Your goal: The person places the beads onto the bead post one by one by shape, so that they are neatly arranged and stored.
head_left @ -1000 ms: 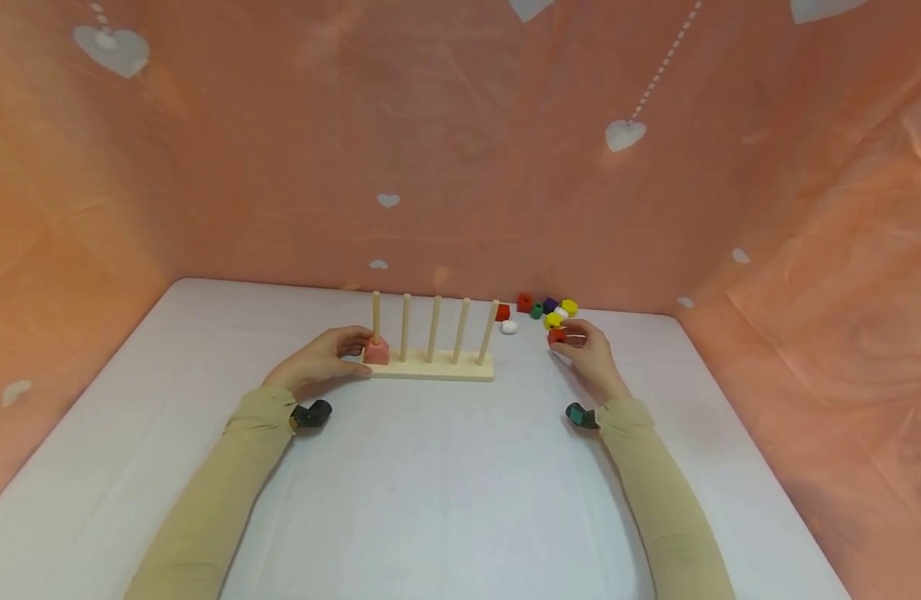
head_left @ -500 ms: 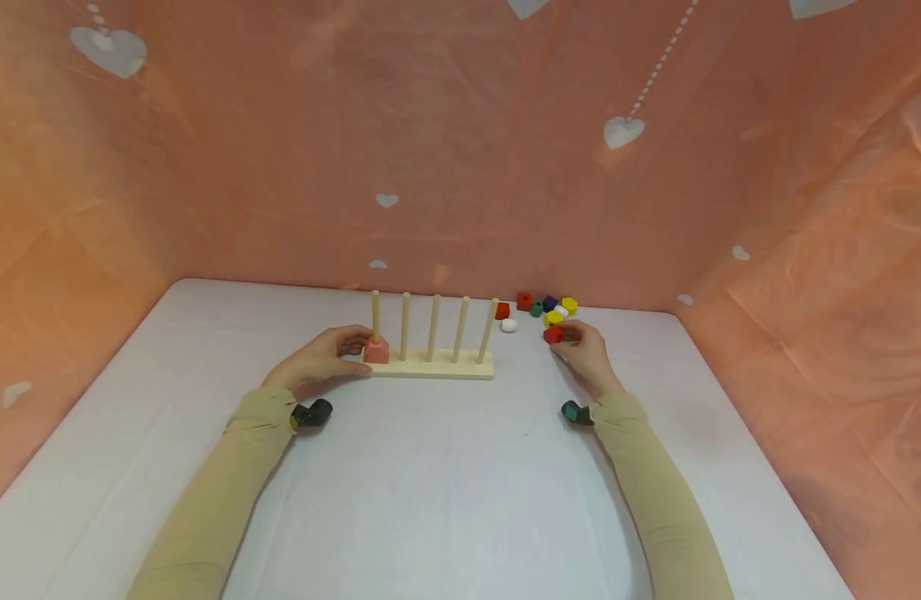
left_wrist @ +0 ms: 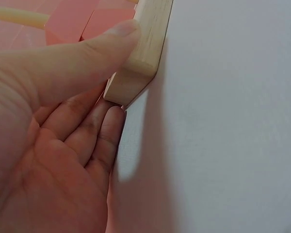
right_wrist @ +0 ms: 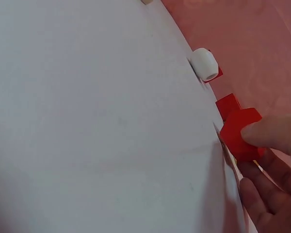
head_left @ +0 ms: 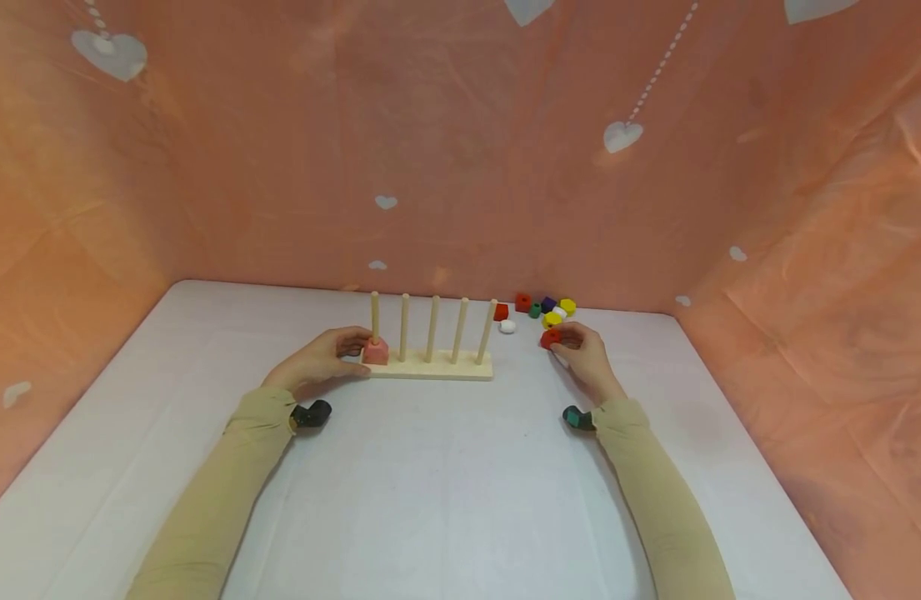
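Partly curled, left hand [head_left: 321, 360] gripping pegboard [head_left: 437, 367], right hand [head_left: 589, 360] pinching bead [right_wrist: 236, 136]

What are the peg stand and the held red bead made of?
The peg stand looks like unpainted matte wood: grain shows on its side. The held red bead has smooth, even colour, perhaps painted wood or plastic; hard to tell.

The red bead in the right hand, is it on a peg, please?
Off: the right hand pinches the red bead, apart from the wooden pegs.
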Demonstrator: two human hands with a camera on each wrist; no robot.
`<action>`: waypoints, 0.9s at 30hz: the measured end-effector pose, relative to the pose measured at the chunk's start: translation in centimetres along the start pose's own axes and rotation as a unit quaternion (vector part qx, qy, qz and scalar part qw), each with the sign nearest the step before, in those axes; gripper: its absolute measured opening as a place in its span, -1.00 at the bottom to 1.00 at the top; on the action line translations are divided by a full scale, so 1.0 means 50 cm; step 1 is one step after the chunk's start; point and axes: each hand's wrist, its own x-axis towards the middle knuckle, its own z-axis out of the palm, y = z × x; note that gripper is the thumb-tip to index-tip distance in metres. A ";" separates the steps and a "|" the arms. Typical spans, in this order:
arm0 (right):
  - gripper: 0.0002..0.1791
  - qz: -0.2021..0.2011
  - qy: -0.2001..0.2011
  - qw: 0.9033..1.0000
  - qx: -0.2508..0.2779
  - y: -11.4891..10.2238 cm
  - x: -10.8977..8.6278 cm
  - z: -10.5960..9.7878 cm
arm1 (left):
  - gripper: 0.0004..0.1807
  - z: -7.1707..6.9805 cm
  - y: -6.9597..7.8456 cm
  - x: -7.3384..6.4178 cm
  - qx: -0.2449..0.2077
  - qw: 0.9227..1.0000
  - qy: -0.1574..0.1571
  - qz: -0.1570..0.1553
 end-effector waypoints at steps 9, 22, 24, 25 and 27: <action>-0.56 -0.020 -0.009 1.000 0.019 -0.004 -0.008 -0.002 | -0.29 -0.001 0.000 0.001 -0.006 1.000 -0.002 0.003; -0.59 -0.017 -0.022 0.999 0.026 -0.027 -0.022 -0.011 | -0.31 -0.003 -0.006 0.003 0.002 1.000 -0.005 0.012; -0.59 -0.042 -0.019 0.999 0.029 -0.043 -0.026 -0.012 | -0.30 -0.003 -0.007 0.003 0.005 1.000 -0.004 0.011; -0.59 -0.053 -0.017 0.998 0.026 -0.053 -0.028 -0.012 | -0.29 -0.003 -0.007 0.003 0.007 1.000 -0.004 0.010; -0.59 -0.081 -0.009 0.996 0.022 -0.071 -0.029 -0.012 | -0.29 -0.003 -0.007 0.002 0.008 1.000 -0.004 0.009</action>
